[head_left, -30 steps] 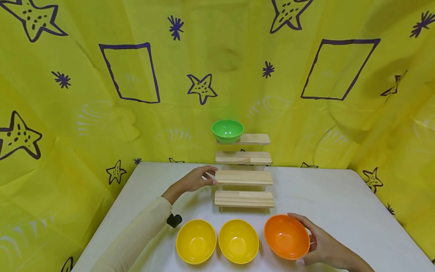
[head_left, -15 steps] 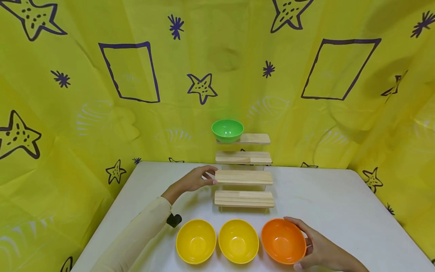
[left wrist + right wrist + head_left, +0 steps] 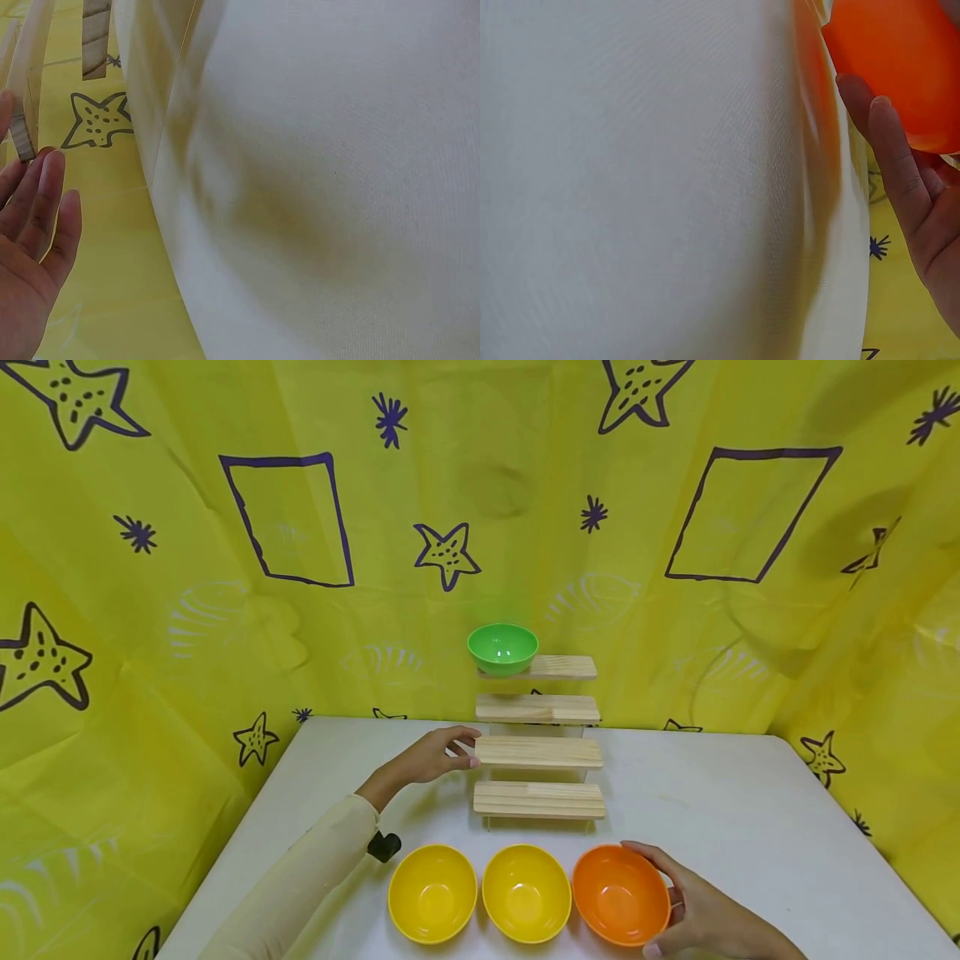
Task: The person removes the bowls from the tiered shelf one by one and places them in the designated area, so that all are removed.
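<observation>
My right hand (image 3: 693,906) grips the right side of an orange bowl (image 3: 621,897), thumb at the near side and fingers round the far rim. In the right wrist view, fingers (image 3: 900,176) lie against the outside of the bowl (image 3: 900,67). A yellow bowl (image 3: 527,893) stands just left of it, with another yellow bowl (image 3: 432,893) beyond. My left hand (image 3: 429,757) holds the left end of one board of a stepped wooden stand (image 3: 538,752); the left wrist view has its fingers (image 3: 45,195) at the board's end (image 3: 22,135). A green bowl (image 3: 502,649) sits on the top step's left half.
The stand's lowest step (image 3: 538,799) is just behind the row of bowls. A white table (image 3: 720,802) lies under everything. Yellow patterned cloth (image 3: 525,485) hangs behind and along both sides. A black object (image 3: 384,847) shows beside the left sleeve.
My right hand has moved the orange bowl left and slightly nearer, up close to the middle yellow bowl. The left hand, stand and other bowls have stayed in place.
</observation>
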Available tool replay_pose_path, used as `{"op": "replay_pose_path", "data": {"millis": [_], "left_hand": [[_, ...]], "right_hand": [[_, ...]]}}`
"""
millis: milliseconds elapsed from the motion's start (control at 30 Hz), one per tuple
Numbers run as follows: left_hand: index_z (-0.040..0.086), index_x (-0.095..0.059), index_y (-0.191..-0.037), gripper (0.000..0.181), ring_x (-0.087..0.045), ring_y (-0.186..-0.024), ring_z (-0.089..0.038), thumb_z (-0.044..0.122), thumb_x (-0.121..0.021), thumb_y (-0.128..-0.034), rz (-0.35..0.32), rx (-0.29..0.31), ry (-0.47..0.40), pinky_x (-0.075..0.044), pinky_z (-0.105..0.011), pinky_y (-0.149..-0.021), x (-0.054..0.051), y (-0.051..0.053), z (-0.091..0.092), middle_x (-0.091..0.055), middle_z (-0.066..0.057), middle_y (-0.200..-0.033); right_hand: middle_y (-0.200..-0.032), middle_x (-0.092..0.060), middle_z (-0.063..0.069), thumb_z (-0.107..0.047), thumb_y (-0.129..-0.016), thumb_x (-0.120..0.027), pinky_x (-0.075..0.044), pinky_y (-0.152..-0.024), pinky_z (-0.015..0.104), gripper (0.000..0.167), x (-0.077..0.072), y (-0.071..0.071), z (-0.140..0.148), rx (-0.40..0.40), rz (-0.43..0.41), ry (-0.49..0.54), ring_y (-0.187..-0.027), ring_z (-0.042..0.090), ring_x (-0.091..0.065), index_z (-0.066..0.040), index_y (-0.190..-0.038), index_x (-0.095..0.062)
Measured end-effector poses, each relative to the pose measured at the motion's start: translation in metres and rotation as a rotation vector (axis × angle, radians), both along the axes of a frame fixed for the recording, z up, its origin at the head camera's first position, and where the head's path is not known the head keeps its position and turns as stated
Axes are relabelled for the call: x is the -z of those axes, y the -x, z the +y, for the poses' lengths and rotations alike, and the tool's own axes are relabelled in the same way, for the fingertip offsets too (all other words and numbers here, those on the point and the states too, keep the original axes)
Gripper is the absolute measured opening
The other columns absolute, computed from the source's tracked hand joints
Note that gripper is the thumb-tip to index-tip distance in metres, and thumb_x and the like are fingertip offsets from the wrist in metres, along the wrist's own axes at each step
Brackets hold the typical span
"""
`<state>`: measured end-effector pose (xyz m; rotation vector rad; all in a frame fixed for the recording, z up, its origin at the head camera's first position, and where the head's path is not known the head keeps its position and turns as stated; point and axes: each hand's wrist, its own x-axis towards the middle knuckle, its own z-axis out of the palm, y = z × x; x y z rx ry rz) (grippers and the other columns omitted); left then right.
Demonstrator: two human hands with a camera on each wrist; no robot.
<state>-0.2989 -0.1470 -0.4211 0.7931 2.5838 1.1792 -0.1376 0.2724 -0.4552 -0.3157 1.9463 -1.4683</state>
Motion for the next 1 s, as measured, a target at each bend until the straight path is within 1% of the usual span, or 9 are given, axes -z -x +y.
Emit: {"op": "replay_pose_path", "data": {"millis": [67,200,367,533,667,733,900,1000], "left_hand": [[0.007,-0.053,-0.143,0.051,-0.065,-0.113,-0.028,0.025,-0.068,-0.0974,0.0,-0.002,0.0,-0.056,-0.036,-0.092,-0.0001,-0.0001,0.0003,-0.061,-0.017,-0.133],[0.007,-0.053,-0.142,0.051,-0.065,-0.113,-0.028,0.025,-0.068,-0.0974,0.001,-0.001,-0.002,-0.056,-0.037,-0.092,0.0,-0.0004,0.0003,-0.061,-0.017,-0.133],[0.007,-0.053,-0.143,0.051,-0.065,-0.114,-0.028,0.025,-0.068,-0.0976,-0.002,0.003,0.001,-0.056,-0.037,-0.092,-0.0006,-0.0008,0.0002,-0.06,-0.018,-0.134],[0.006,-0.052,-0.143,0.052,-0.064,-0.115,-0.029,0.026,-0.068,-0.0978,0.007,0.009,0.006,-0.056,-0.038,-0.093,-0.001,-0.0008,0.0004,-0.06,-0.018,-0.134],[0.006,-0.052,-0.143,0.052,-0.065,-0.115,-0.029,0.026,-0.068,-0.0978,0.01,0.011,0.008,-0.056,-0.038,-0.093,0.0,-0.0003,0.0003,-0.06,-0.017,-0.134],[0.006,-0.052,-0.143,0.052,-0.065,-0.115,-0.029,0.026,-0.068,-0.0978,0.01,0.01,0.007,-0.056,-0.038,-0.093,-0.0001,-0.0004,0.0002,-0.06,-0.017,-0.133],[0.005,-0.053,-0.142,0.052,-0.065,-0.114,-0.029,0.025,-0.069,-0.0971,0.018,0.007,0.001,-0.056,-0.038,-0.092,-0.0014,-0.0004,0.0003,-0.061,-0.018,-0.132],[0.005,-0.053,-0.142,0.052,-0.065,-0.114,-0.029,0.025,-0.069,-0.0971,0.018,0.008,0.004,-0.056,-0.037,-0.091,-0.0013,-0.0003,0.0007,-0.061,-0.018,-0.133]], "right_hand": [[-0.151,-0.037,0.015,-0.012,-0.079,-0.08,-0.054,-0.09,0.037,0.103,0.0,-0.0002,-0.001,0.014,-0.018,-0.008,-0.105,0.032,-0.059,-0.03,-0.158,-0.017],[-0.152,-0.037,0.015,-0.012,-0.081,-0.081,-0.054,-0.091,0.038,0.102,-0.0004,-0.0005,-0.003,0.031,-0.04,-0.014,-0.106,0.032,-0.058,-0.029,-0.158,-0.018],[-0.152,-0.036,0.015,-0.012,-0.083,-0.081,-0.055,-0.093,0.039,0.099,-0.0001,-0.0007,-0.0049,0.028,-0.054,-0.002,-0.108,0.032,-0.058,-0.028,-0.158,-0.018],[-0.153,-0.035,0.016,-0.009,-0.081,-0.082,-0.055,-0.093,0.038,0.103,0.0008,-0.0007,-0.0045,0.023,-0.045,0.006,-0.106,0.032,-0.059,-0.026,-0.159,-0.017],[-0.152,-0.036,0.016,-0.006,-0.08,-0.081,-0.056,-0.093,0.039,0.103,0.0009,-0.002,-0.0046,0.031,-0.07,0.023,-0.106,0.032,-0.059,-0.025,-0.159,-0.017],[-0.152,-0.036,0.016,-0.006,-0.08,-0.081,-0.056,-0.093,0.038,0.104,0.0007,-0.0023,-0.0044,0.029,-0.072,0.028,-0.107,0.032,-0.059,-0.025,-0.159,-0.017],[-0.154,-0.033,0.018,-0.006,-0.079,-0.082,-0.055,-0.092,0.035,0.105,0.0004,-0.002,-0.0035,0.006,-0.044,0.027,-0.107,0.033,-0.059,-0.025,-0.159,-0.016],[-0.154,-0.032,0.018,-0.007,-0.08,-0.082,-0.056,-0.093,0.036,0.104,0.0008,-0.0015,-0.0029,0.004,-0.042,0.023,-0.108,0.033,-0.058,-0.026,-0.159,-0.017]]}}
